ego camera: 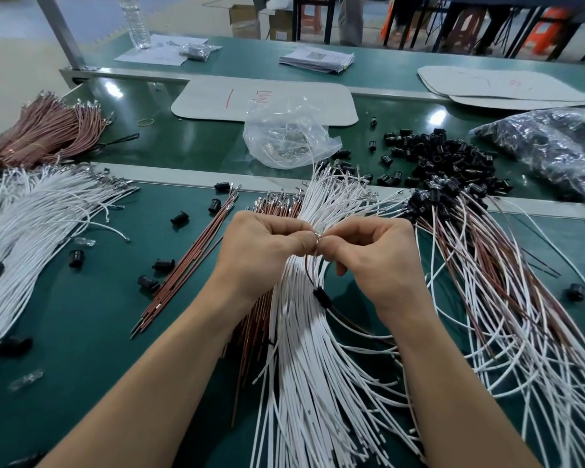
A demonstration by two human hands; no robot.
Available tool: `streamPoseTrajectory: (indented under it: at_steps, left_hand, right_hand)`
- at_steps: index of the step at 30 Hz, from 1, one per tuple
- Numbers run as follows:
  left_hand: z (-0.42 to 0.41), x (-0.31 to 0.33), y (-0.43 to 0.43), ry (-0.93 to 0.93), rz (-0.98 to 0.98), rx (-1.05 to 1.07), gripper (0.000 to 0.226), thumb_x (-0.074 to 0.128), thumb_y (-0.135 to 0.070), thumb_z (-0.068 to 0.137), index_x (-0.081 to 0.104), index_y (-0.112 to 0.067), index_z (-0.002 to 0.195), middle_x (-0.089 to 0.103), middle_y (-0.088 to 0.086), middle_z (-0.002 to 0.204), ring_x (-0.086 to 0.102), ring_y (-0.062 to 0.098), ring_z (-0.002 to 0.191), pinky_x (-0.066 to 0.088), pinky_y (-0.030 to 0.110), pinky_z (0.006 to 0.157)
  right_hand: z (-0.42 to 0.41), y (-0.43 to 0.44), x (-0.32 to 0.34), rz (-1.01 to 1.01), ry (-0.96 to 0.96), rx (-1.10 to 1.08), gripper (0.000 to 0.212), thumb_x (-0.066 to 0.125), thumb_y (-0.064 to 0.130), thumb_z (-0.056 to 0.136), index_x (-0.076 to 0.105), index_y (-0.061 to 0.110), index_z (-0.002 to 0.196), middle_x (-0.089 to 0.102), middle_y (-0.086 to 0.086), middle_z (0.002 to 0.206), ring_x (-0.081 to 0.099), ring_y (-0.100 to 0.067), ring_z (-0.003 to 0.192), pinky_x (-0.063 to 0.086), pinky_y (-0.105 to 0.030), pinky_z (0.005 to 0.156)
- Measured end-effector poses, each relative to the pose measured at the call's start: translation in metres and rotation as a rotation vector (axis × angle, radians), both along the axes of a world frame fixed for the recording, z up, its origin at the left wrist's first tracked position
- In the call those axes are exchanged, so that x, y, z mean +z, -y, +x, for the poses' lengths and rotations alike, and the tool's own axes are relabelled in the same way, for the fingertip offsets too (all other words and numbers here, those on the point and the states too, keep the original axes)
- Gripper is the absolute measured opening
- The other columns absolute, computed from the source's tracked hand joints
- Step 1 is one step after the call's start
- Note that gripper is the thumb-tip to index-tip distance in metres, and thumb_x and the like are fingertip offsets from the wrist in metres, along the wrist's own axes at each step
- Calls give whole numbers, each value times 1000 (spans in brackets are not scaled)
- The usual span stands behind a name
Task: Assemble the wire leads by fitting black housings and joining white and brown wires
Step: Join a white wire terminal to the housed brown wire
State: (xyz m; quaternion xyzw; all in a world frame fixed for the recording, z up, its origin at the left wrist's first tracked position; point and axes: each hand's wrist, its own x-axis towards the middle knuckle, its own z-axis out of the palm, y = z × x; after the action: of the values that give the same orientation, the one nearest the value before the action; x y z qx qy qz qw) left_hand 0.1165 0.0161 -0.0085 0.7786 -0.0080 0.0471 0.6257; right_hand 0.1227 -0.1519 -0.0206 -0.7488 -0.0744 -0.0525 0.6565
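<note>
spare white wires (31,211) fan out far left, within easy reach. the left hand (260,244) pinches a small metal wire end (318,235), probably to steady it for joining. a black housing (321,297) hangs below on the held brown wire (307,271). the right hand (375,251) pinches the same end. finished leads (487,265) pile up on the right.

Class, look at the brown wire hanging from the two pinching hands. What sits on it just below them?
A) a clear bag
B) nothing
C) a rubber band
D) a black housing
D: a black housing is threaded on the brown wire below where the left hand and right hand pinch its end.
</note>
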Motion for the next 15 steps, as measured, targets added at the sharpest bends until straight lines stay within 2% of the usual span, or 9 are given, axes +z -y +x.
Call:
streamPoseTrajectory:
  at_steps: [3,7,11,15]
  left_hand:
    - [2,1,-5,-51,24,-16,19,85,-7,78,82,-25,72,77,2,69,75,15,74,57,14,74]
    - [1,1,-7,-76,35,-73,15,84,-8,78,83,-22,73,78,1,70,76,14,73,58,18,77]
    - [-3,-3,2,-21,21,-24,20,82,-11,79,82,-29,72,77,-3,69,74,8,69,59,20,74]
    - [-5,-4,6,-6,5,-2,16,80,-19,76,81,-34,71,77,-7,68,74,6,68,58,26,77]
  right_hand:
    - [0,1,-1,4,-12,41,8,82,9,74,81,17,72,74,-5,65,63,-14,53,49,-26,51]
    - [1,4,-2,7,-21,66,10,82,12,70,81,22,70,75,-5,65,64,-14,54,48,-27,51]
    - [3,8,-2,24,-24,77,7,84,14,67,82,20,71,74,-7,65,62,-20,53,50,-30,50]
    - [4,8,-3,-1,-9,49,6,84,17,66,82,20,71,73,-9,64,61,-24,50,52,-33,51]
